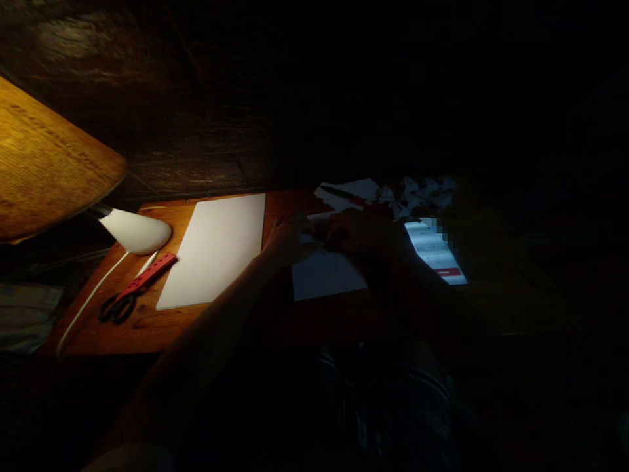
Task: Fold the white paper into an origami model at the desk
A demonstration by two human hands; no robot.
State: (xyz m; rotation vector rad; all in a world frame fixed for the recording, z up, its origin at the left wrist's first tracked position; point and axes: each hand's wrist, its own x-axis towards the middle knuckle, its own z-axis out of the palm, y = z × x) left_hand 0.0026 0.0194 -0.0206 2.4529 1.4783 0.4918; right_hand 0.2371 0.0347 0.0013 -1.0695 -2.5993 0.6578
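Observation:
In deep shadow at the middle of the table, my left hand [289, 237] and my right hand [350, 229] come close together over a white sheet of paper [328, 278]. The fingers of both look curled inward around something pale and small, too dark to make out. Below my hands, the near part of the sheet lies flat on the wood. Left of my left hand is a larger stack or sheet of white paper [216, 252], brightly lit. A phone [435, 252] with its screen on lies to the right of my right hand.
A lamp with a white base [140, 231] and yellow shade [49, 164] stands at the left. Near it lie red and black scissors [140, 282]. Behind my hands are a dark blade with a red handle [344, 195] and crumpled or folded white paper pieces [422, 193].

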